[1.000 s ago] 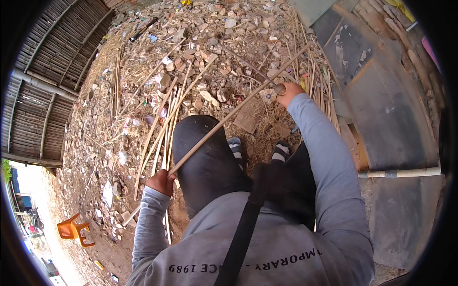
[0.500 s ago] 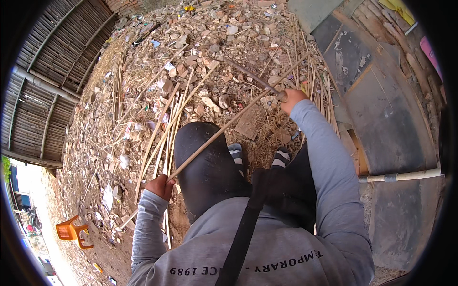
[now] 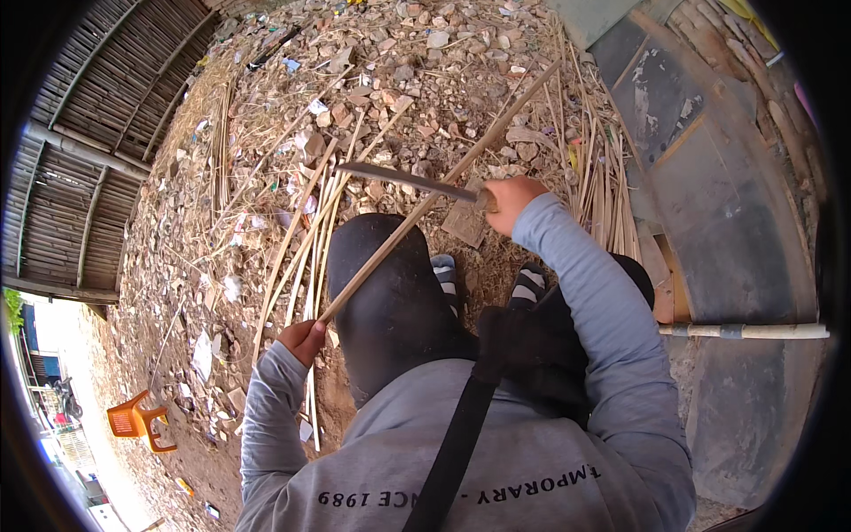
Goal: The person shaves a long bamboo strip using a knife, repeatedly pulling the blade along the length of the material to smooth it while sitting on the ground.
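Note:
A long bamboo strip [image 3: 383, 262] runs slantwise over my left thigh, from near my left side to the far right. My left hand [image 3: 304, 340] is closed around its near end, thumb on top. In my right fist [image 3: 514, 204] is the short handle of a machete [image 3: 399, 177]. Its dark blade points left and crosses the strip about midway; whether blade and strip touch, I cannot tell. Beside my left knee lie several pale bamboo strips [image 3: 292, 239] on the ground.
Stones and litter [image 3: 425, 80] cover the ground ahead. More strips [image 3: 603, 177] lie at the right, along dark flat sheets [image 3: 736, 230] with a pale pole [image 3: 762, 332] across them. A bamboo-slat wall [image 3: 89, 80] stands at the far left, and an orange chair [image 3: 133, 418] at the near left.
The machete has swung from pointing far-left to pointing left, and my right hand has moved left. The strip's tail behind my left hand no longer shows; its far end reaches farther away.

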Available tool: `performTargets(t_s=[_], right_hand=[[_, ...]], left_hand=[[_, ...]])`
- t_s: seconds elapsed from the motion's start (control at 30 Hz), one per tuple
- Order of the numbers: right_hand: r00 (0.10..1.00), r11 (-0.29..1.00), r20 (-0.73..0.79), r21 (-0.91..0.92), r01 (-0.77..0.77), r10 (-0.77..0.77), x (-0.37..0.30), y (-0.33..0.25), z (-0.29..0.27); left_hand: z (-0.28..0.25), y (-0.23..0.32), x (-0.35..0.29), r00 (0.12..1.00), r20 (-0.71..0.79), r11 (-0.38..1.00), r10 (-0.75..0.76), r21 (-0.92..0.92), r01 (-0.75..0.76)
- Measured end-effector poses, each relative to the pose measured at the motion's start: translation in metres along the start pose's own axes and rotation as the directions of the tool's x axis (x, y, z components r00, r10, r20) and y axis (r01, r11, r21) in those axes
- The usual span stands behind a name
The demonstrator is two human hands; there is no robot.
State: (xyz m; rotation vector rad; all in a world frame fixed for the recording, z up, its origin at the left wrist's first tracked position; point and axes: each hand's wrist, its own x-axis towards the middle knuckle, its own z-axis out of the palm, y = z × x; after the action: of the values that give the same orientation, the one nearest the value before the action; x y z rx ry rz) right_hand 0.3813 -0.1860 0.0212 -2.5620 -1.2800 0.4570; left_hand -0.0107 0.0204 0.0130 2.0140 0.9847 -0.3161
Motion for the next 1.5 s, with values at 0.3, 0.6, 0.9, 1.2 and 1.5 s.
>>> performTargets(t_s=[0.3,0.6,0.9,1.2,1.5], right_hand=[[0.986,0.980,0.007,-0.111,0.165,-0.165,0.000,-0.013,0.006],[0.990,0.988,-0.032,0.072,0.140,-0.138,0.018,-0.014,0.025],[0.991,0.992,0.037,0.010,0.129,-0.129,0.024,-0.022,0.027],[0.997,0.994,-0.050,0.092,0.066,-0.061,0.023,-0.008,0.029],[0.991,0.992,0.055,0.045,0.119,-0.121,0.015,-0.019,0.020]], left_hand=[[0.013,0.026,-0.008,0.911,-0.299,0.914,0.283,0.372,-0.162],[0.022,0.018,0.008,0.919,-0.281,0.884,0.276,0.450,-0.128],[0.018,0.020,0.014,0.918,-0.267,0.902,0.294,0.395,-0.174],[0.026,0.015,-0.004,0.969,-0.157,0.957,0.193,0.248,-0.150],[0.019,0.021,-0.005,0.998,-0.015,0.988,0.063,0.142,-0.060]])
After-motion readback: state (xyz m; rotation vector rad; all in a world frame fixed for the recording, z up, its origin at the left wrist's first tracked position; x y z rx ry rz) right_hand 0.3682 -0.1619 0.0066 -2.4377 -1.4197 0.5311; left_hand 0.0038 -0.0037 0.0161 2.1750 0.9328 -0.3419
